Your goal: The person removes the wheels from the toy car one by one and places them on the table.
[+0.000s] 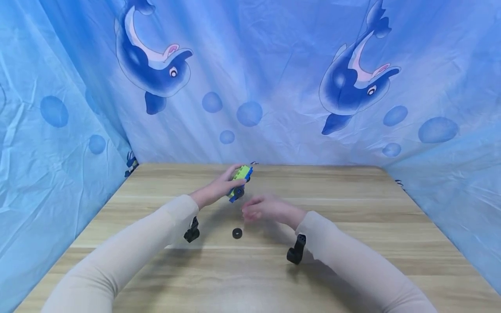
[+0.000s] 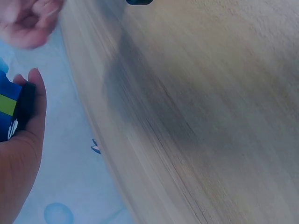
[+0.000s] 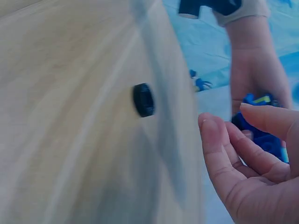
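Note:
My left hand [image 1: 217, 188] grips a small toy car [image 1: 243, 172] of lime green and blue building bricks, held tilted over the far middle of the table. A black wheel [image 1: 238, 191] shows on its near side in the head view. Just to the right and nearer, my right hand [image 1: 270, 209] hovers over the table, blurred. In the right wrist view its fingers [image 3: 217, 151] are loosely bent, apart from the thumb, with nothing between them. A loose black rubber tyre [image 3: 144, 100] rests on the wood, left of that hand.
The pale wooden table [image 1: 352, 226] reaches back to a blue curtain [image 1: 282, 130] printed with dolphins and bubbles. Similar fabric hangs along both sides. A black camera mount [image 1: 296, 249] sits on the right wrist, another camera mount [image 1: 192, 231] on the left.

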`<state>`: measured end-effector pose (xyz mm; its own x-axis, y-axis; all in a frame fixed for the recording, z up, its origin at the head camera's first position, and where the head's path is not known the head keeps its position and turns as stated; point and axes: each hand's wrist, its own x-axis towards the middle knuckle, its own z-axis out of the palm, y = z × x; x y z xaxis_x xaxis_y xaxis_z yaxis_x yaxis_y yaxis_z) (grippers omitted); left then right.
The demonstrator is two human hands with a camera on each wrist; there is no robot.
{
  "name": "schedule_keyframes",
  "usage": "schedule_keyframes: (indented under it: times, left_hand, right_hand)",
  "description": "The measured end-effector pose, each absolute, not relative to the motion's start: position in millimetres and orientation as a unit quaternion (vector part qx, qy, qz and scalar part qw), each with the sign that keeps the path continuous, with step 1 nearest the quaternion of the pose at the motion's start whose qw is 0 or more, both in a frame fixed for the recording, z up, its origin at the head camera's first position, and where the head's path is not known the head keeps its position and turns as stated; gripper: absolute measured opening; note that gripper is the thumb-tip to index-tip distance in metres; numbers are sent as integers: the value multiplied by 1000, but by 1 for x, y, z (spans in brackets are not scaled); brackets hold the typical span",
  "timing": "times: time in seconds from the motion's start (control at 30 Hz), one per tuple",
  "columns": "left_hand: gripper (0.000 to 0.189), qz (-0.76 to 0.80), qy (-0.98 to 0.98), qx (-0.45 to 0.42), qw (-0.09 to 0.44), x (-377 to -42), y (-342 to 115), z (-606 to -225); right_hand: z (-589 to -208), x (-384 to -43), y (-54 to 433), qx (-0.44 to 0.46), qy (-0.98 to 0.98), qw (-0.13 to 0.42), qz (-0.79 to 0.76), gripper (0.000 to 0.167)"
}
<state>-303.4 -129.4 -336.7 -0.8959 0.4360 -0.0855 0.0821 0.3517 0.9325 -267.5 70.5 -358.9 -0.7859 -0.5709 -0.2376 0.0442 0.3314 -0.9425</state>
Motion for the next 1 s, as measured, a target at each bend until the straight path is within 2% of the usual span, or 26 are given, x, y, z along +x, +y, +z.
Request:
schedule_keyframes:
  times: [0.2, 0.53, 1.0]
  left_hand:
    - [63, 529, 815, 172, 162, -306, -125, -337]
    - [64, 514, 824, 178, 159, -305, -119, -334]
    - [66, 502, 833, 176, 152, -311, -113, -334]
  right_hand:
    - [-341, -271, 72, -180, 730, 269, -602, 44]
    - [-334, -272, 66, -185, 726, 256, -611, 33]
    - [-338, -273, 60, -188, 733, 247, -605, 32]
